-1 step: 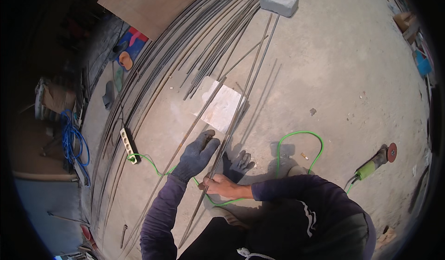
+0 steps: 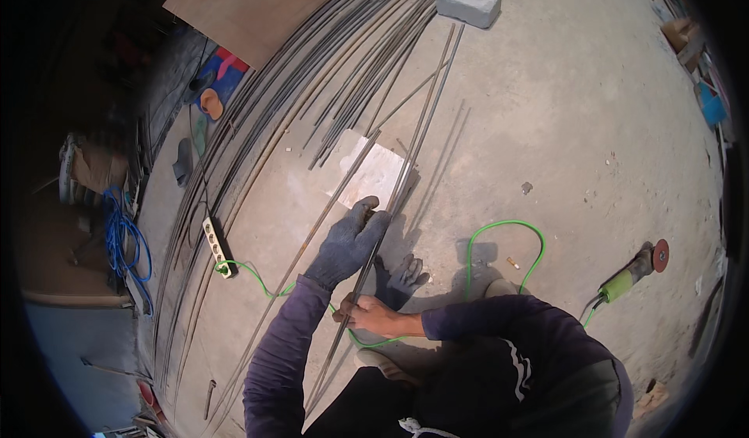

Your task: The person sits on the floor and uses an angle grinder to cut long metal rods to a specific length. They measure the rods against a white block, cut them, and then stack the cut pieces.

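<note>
Two long thin steel rods (image 2: 425, 122) run side by side from the far grey block down past my body. My bare right hand (image 2: 373, 316) is closed around them near their lower part. My left hand (image 2: 343, 244), in a grey knit glove, is beside the rods on their left. Its thumb side lies against them, with a gap between thumb and curled fingers. Under the rods' middle is a pale flat slab (image 2: 378, 169). A loose grey glove (image 2: 402, 280) lies just right of the rods, above my right hand. Another long rod (image 2: 316, 235) passes left of my left hand.
Many rods (image 2: 312, 63) lie bundled at the far left, by a plywood sheet (image 2: 242, 9). The concrete block (image 2: 468, 3) stands beyond the rod ends. A power strip (image 2: 216, 247) feeds a green cord (image 2: 507, 223). An angle grinder (image 2: 624, 280) with a reddish disc lies right.
My left hand has moved forward and right, up against the rods. The two rods' far ends have come closer together and shifted slightly left. My right hand keeps its hold.
</note>
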A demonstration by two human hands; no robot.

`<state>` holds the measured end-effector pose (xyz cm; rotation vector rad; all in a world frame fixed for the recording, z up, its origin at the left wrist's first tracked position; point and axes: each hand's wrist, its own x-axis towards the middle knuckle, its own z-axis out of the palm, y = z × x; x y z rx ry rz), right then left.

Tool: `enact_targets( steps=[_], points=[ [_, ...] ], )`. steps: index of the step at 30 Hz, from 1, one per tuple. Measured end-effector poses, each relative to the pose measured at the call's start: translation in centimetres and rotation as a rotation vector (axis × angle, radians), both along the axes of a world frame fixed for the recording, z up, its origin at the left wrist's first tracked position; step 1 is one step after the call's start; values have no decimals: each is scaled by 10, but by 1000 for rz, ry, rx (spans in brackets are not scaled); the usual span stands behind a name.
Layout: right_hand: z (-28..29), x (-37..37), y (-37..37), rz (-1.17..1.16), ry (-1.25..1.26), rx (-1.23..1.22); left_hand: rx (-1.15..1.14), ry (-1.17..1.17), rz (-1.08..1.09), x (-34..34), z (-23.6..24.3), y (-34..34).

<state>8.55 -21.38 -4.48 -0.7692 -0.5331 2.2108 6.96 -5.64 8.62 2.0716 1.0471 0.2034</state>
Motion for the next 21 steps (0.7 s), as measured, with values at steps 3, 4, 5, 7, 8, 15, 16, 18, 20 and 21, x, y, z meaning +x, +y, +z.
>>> enact_targets(
  steps=[3,4,5,7,8,15,16,18,20,21],
  points=[
    [-1,-18,-8,-27,-252,295,89,-19,216,100,13,13],
    [-11,-22,-14,-89,-378,479,185,-31,167,114,1,14],
    [-22,-31,-22,-148,-510,649,285,-44,141,118,-11,16],
    [-32,-54,-25,-143,-430,658,431,-30,83,113,-29,24],
    [-36,-64,-23,-74,-320,494,460,3,48,102,-35,22],
    [-57,-107,-5,282,-486,622,57,77,228,37,-27,10],
    [-40,-81,5,452,-463,628,23,103,250,15,-30,9],
    [13,-8,21,572,-358,449,3,114,273,-30,-45,6],
    [-10,26,20,464,-282,455,65,159,196,-71,-75,7],
    [-13,51,18,376,-340,425,96,180,163,-86,-83,5]
  ],
)
